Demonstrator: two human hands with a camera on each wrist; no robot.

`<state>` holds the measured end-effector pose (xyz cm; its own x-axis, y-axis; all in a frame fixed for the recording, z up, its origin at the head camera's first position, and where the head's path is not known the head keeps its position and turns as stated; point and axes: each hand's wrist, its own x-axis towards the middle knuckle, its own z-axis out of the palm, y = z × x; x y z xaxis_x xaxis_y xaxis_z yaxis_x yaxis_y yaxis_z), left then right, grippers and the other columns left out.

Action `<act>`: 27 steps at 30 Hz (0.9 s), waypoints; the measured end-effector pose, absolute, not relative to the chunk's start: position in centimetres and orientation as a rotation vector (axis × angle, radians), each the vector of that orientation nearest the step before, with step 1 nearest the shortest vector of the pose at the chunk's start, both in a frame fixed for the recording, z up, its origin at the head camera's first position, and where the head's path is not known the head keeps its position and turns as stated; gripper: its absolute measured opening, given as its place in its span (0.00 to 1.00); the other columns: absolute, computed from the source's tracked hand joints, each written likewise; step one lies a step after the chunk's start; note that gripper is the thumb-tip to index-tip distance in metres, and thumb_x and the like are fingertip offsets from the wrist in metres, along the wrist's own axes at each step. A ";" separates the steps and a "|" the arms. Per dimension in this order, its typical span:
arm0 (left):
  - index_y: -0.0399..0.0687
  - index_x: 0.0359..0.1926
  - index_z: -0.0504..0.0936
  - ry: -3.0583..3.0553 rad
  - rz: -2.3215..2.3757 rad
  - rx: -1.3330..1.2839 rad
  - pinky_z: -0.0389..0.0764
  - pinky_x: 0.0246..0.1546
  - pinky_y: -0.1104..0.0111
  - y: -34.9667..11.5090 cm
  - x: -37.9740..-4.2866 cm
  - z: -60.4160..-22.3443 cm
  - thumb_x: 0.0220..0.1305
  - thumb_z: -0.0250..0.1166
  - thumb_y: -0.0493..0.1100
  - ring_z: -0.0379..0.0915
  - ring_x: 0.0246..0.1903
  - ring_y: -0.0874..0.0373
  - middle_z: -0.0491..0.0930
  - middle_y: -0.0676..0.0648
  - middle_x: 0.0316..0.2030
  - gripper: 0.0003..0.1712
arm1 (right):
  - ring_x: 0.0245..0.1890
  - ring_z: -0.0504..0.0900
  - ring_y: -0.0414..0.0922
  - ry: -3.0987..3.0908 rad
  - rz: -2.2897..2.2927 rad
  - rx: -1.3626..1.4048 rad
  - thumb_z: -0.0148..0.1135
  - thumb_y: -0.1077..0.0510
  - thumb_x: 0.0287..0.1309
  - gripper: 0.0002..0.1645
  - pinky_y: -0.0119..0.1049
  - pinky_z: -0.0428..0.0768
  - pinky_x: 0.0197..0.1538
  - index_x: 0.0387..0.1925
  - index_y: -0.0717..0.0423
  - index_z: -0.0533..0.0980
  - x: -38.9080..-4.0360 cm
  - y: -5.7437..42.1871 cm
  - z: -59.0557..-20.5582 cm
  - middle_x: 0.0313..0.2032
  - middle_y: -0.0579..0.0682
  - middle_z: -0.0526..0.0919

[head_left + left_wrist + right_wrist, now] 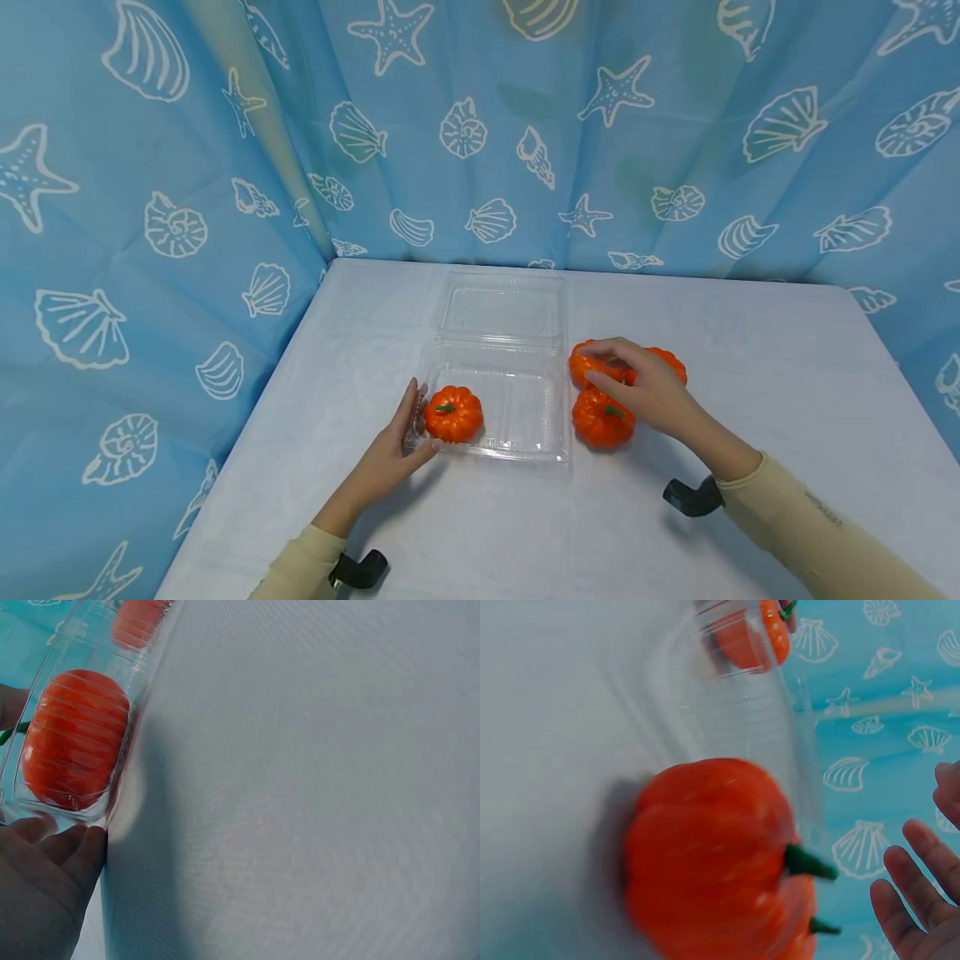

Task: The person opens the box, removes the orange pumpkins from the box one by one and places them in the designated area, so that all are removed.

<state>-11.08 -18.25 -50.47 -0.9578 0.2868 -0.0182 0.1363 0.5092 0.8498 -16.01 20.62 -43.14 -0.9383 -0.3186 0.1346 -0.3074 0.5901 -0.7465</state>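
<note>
A clear plastic clamshell box [525, 408] lies with its lid [501, 308] folded back. One small orange pumpkin [453, 414] with a green stem sits inside, in the near left part. My left hand [386, 454] rests at that corner, fingers along the left wall and thumb by the front edge. To the right of the box, three more pumpkins stand grouped: a near one [603, 418], a far left one [588, 364] and a far right one [667, 363], partly hidden. Above them hovers my right hand [648, 387], its fingers [911, 881] spread apart and holding nothing.
A white cloth covers the table [787, 375]. Blue curtains [465, 167] with white shells and starfish hang along its back and left edges. Each wrist carries a black camera mount, the left one [360, 571] and the right one [692, 497].
</note>
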 end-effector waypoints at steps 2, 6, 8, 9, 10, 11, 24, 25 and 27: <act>0.52 0.83 0.39 2.591 1.437 0.367 0.57 0.72 0.48 -18.2 -11.1 -50.4 0.67 0.68 0.54 0.50 0.77 0.46 0.52 0.47 0.79 0.57 | 0.56 0.80 0.54 2.773 -1.310 -0.578 0.66 0.55 0.67 0.20 0.56 0.82 0.56 0.59 0.51 0.79 -16.6 20.0 -42.8 0.58 0.52 0.81; 0.51 0.83 0.39 2.588 1.440 0.375 0.57 0.72 0.48 -18.2 -11.1 -50.3 0.67 0.68 0.54 0.50 0.77 0.46 0.52 0.47 0.79 0.57 | 0.58 0.79 0.52 2.736 -1.309 -0.618 0.65 0.54 0.68 0.20 0.55 0.81 0.59 0.60 0.48 0.79 -17.8 18.8 -42.4 0.59 0.49 0.81; 0.51 0.83 0.39 2.591 1.435 0.376 0.57 0.72 0.48 -18.2 -11.1 -50.3 0.67 0.68 0.54 0.49 0.77 0.46 0.52 0.47 0.79 0.57 | 0.58 0.79 0.52 2.714 -1.305 -0.632 0.65 0.53 0.68 0.21 0.54 0.81 0.59 0.61 0.48 0.78 -18.4 18.3 -42.3 0.59 0.48 0.81; 0.51 0.83 0.39 2.595 1.431 0.376 0.57 0.72 0.48 -18.2 -11.1 -50.3 0.67 0.68 0.54 0.49 0.77 0.46 0.52 0.47 0.79 0.57 | 0.58 0.78 0.52 2.697 -1.312 -0.638 0.65 0.52 0.69 0.21 0.53 0.81 0.60 0.61 0.48 0.78 -18.7 18.0 -42.2 0.59 0.48 0.81; 0.51 0.83 0.39 2.598 1.427 0.375 0.57 0.72 0.48 -18.2 -11.1 -50.3 0.67 0.68 0.54 0.49 0.77 0.46 0.52 0.46 0.79 0.57 | 0.59 0.78 0.51 2.684 -1.314 -0.646 0.65 0.52 0.69 0.21 0.53 0.80 0.60 0.61 0.48 0.78 -19.0 17.7 -42.2 0.59 0.48 0.81; 0.51 0.83 0.39 2.600 1.425 0.374 0.57 0.72 0.48 -18.2 -11.1 -50.3 0.67 0.68 0.54 0.49 0.77 0.46 0.52 0.46 0.79 0.57 | 0.59 0.78 0.51 2.666 -1.324 -0.655 0.65 0.52 0.69 0.22 0.52 0.81 0.60 0.61 0.49 0.77 -19.3 17.4 -42.1 0.59 0.48 0.81; 0.52 0.83 0.39 2.578 1.451 0.371 0.56 0.73 0.48 -18.3 -11.1 -50.5 0.68 0.68 0.53 0.50 0.77 0.46 0.52 0.46 0.79 0.57 | 0.55 0.80 0.47 2.580 -1.396 -0.779 0.64 0.54 0.70 0.20 0.47 0.81 0.60 0.60 0.54 0.78 -21.7 13.7 -41.8 0.56 0.49 0.81; 0.52 0.83 0.38 2.576 1.450 0.370 0.56 0.74 0.48 -18.3 -11.1 -50.5 0.68 0.68 0.53 0.50 0.77 0.46 0.52 0.46 0.79 0.57 | 0.55 0.80 0.47 2.573 -1.399 -0.775 0.64 0.55 0.70 0.19 0.46 0.81 0.60 0.59 0.53 0.78 -21.9 13.4 -41.7 0.56 0.49 0.82; 0.52 0.83 0.38 2.575 1.450 0.369 0.55 0.74 0.48 -18.3 -11.1 -50.6 0.68 0.68 0.53 0.50 0.77 0.46 0.52 0.46 0.79 0.57 | 0.55 0.80 0.47 2.559 -1.402 -0.770 0.64 0.55 0.69 0.19 0.46 0.81 0.60 0.60 0.53 0.78 -22.2 12.9 -41.8 0.56 0.49 0.82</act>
